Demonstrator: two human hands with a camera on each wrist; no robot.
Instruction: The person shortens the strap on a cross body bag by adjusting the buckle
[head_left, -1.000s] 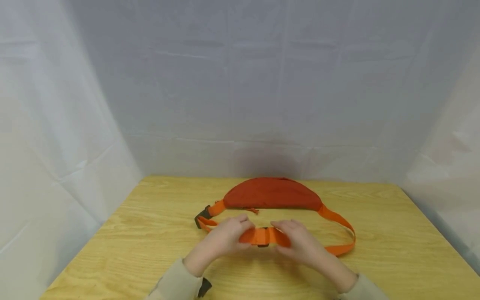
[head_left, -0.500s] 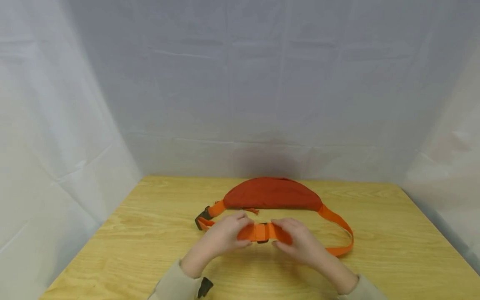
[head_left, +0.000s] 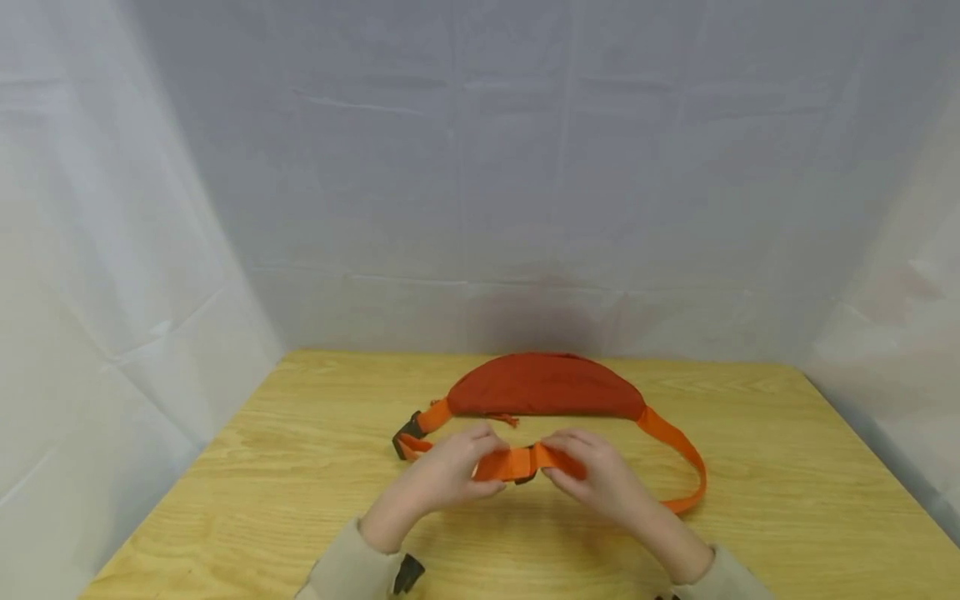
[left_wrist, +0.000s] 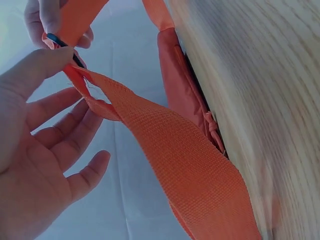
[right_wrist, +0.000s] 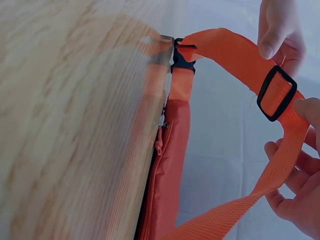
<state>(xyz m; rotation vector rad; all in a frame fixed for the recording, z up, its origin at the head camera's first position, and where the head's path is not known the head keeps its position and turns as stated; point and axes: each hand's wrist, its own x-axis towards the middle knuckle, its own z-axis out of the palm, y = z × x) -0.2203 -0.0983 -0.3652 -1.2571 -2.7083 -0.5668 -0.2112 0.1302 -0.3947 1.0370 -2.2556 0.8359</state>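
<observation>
An orange webbing strap (head_left: 516,463) is lifted off the table in front of the red waist bag (head_left: 547,386) it belongs to. My left hand (head_left: 456,472) pinches the strap left of a black slider buckle (right_wrist: 285,105). To the right of that slider, my right hand (head_left: 600,477) pinches the strap between thumb and fingers. In the left wrist view the strap makes a small loop by the left hand (left_wrist: 47,120), and the slider is seen edge-on. The right wrist view has the strap threaded through the slider's frame.
A black side-release buckle (head_left: 407,435), fastened, joins strap and bag at the left. A zipper cord (head_left: 504,419) hangs at the bag's front. The bag lies at the back of the wooden table (head_left: 300,467). White sheeting (head_left: 480,183) surrounds the table behind and at both sides.
Both hands have risen slightly with the strap. The slider has turned to a more slanted angle, and the right strap loop has drawn slightly inward. The bag stays in place.
</observation>
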